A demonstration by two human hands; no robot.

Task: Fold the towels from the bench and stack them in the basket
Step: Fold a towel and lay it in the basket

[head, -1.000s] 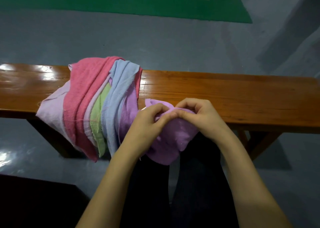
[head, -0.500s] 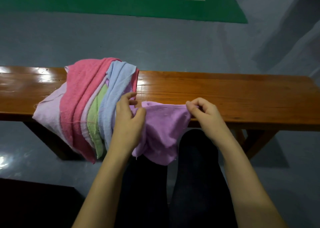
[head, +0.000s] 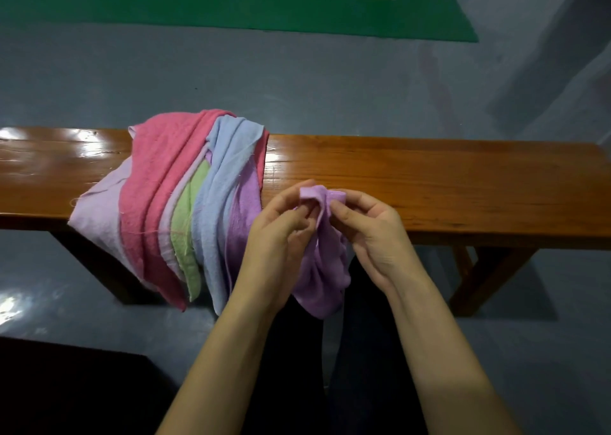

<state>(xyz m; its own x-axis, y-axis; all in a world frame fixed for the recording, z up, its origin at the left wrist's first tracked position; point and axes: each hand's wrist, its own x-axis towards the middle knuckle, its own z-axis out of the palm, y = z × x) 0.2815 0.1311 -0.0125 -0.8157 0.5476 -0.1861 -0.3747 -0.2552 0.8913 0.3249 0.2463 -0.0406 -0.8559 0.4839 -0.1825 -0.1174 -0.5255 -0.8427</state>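
A purple towel (head: 325,269) hangs bunched between my two hands in front of the wooden bench (head: 429,183). My left hand (head: 281,233) pinches its top edge from the left. My right hand (head: 370,229) pinches the same edge from the right, the two hands close together. A pile of towels (head: 185,203) in pink, lilac, green, light blue and purple drapes over the bench's front edge to the left of my hands. No basket is in view.
The bench top stretches bare to the right of the pile. My dark trouser legs (head: 363,352) are below the towel. A dark object (head: 66,391) fills the lower left corner. Grey floor and a green court mat (head: 231,8) lie beyond the bench.
Half a second ago my hands held the purple towel spread wide; now they have come together, gathering its top edge into a bunch, and shifted slightly right of the pile.
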